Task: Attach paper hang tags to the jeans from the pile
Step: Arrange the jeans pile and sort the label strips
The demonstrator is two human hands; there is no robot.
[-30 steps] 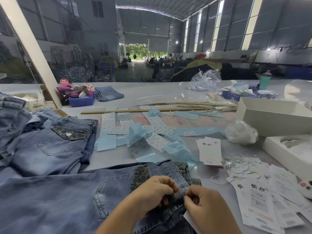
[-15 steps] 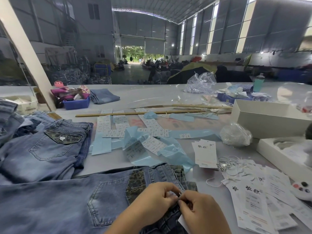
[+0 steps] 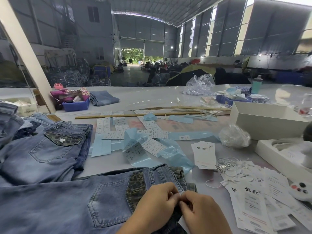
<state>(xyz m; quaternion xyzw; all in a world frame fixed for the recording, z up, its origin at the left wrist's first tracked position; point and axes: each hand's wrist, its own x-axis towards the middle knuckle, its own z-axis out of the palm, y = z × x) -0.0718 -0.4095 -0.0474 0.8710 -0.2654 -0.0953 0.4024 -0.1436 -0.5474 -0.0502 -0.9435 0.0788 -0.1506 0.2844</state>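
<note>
On the desk (image 3: 168, 98), stickers (image 3: 152, 132), tags (image 3: 205, 154) and boxes (image 3: 263, 120) lie beyond; left hand (image 3: 157, 205) and right hand (image 3: 200, 211) pinch the jeans (image 3: 67, 205) waistband together.

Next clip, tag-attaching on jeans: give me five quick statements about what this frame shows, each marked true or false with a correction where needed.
1. Both hands, left hand and right hand, meet at the waistband of the blue denim jeans lying nearest the camera. True.
2. The blue plastic bin stands on the table's right side. False: it stands far left.
3. A stack of white paper hang tags lies right of the jeans. True.
4. The white cardboard box is closed. False: it is open.
5. The long wooden stick stands upright. False: it lies flat.
</note>
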